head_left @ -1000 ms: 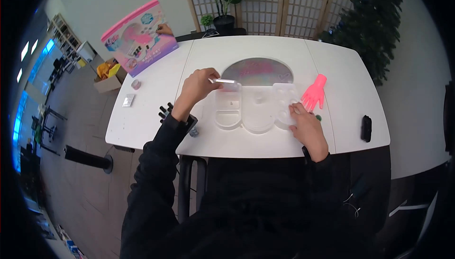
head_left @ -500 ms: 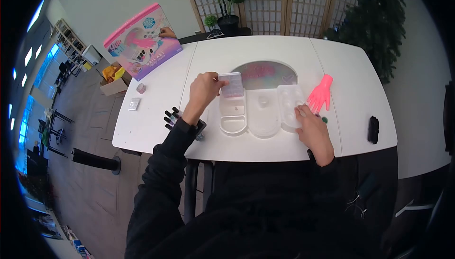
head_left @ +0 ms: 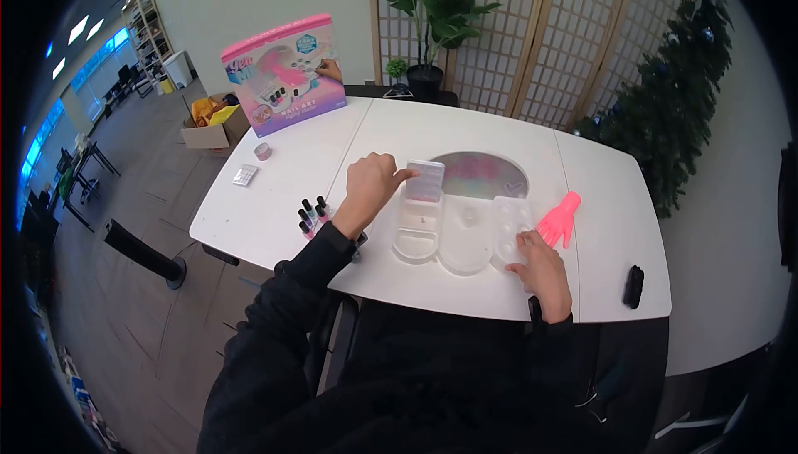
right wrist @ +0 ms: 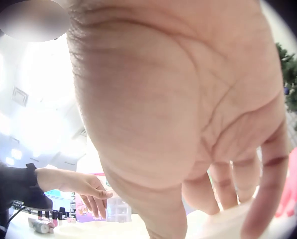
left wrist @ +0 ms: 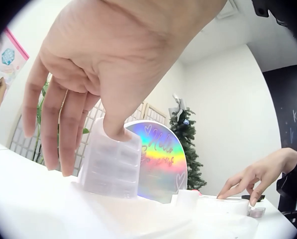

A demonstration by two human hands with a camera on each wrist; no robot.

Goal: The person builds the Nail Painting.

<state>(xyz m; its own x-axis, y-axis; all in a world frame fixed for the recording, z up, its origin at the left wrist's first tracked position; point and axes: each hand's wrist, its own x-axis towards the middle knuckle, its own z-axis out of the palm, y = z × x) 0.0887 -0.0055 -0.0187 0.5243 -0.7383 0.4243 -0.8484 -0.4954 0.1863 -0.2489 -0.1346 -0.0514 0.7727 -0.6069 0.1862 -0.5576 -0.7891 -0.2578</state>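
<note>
My left hand pinches a translucent compartment case, its thumb on the near face and fingers behind. The case stands upright at the back of the left section of a white tray. Relaxed, with fingers nearly straight, my right hand rests at the near right edge of the section with round wells. Behind the tray stands a rounded holographic mirror panel with lettering. A pink model hand lies just right of the tray, beyond my right fingertips.
Several black-capped nail polish bottles stand left of my left forearm. A nail art box, a small round jar and a silvery packet sit at the left. Near the right edge lies a black object.
The case has turned from nearly edge-on to upright with its face toward me, at the left section's back. My right hand stays at the tray's right side. The head view has shifted.
</note>
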